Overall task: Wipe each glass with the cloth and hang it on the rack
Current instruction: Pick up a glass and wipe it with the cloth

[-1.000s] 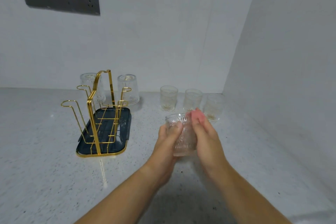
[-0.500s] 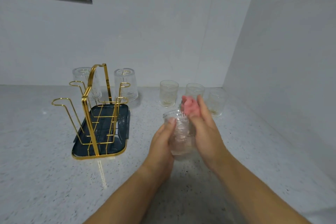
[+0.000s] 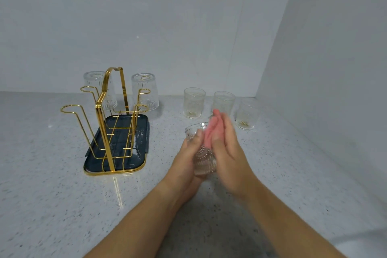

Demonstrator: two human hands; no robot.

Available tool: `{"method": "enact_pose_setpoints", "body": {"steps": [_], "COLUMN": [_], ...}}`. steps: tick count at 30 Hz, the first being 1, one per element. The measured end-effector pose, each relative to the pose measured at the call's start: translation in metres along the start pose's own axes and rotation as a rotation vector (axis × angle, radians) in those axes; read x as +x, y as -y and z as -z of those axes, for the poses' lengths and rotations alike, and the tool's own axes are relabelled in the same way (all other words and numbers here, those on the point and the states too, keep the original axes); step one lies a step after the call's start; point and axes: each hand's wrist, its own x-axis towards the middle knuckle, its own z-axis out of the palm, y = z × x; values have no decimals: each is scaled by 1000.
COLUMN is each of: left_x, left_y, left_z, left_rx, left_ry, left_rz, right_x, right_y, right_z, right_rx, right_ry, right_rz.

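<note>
The glass, clear and ribbed, is being held just above the bench, tilting with its mouth pointing away from the person. The left hand is cupping it from the left, its fingers curling round the wall up to the rim. The right hand is pressing the pink cloth flat against the glass's right side, with its fingers lying almost straight and close together. That hand is blurring, so I judge the wiping to be under way.

Just behind the hands, three upright glasses are waiting in a row near the wall. Well to the left, the gold wire rack is standing on its dark tray. Two hung glasses are sitting upside down on its far prongs, and the nearer prongs are bare.

The risks are lying mostly in the grip. Only one hand is truly gripping a slick glass, so a hard sideways rub could be pushing it out of the left palm and onto the hard bench. The right fingertips are working close to the middle upright glass, and a long stroke could be knocking it over. At the rack, a glass lowered off-centre on a thin prong could be sliding off or rocking the frame.
</note>
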Motion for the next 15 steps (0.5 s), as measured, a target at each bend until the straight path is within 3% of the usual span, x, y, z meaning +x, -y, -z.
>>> {"method": "enact_pose_setpoints", "body": {"steps": [4, 11, 15], "left_x": [-1, 10, 3], "left_y": [-2, 8, -1], "left_z": [11, 3, 1], "left_rx": [-140, -92, -113], "left_ry": [-76, -52, -53], "left_rz": [91, -6, 37], "right_x": [-44, 19, 1], "right_y": [-22, 4, -1], "right_z": [-14, 8, -3], "right_rx": [-179, 137, -20], "right_ry": [89, -68, -25], "right_rz": [74, -140, -49]}}
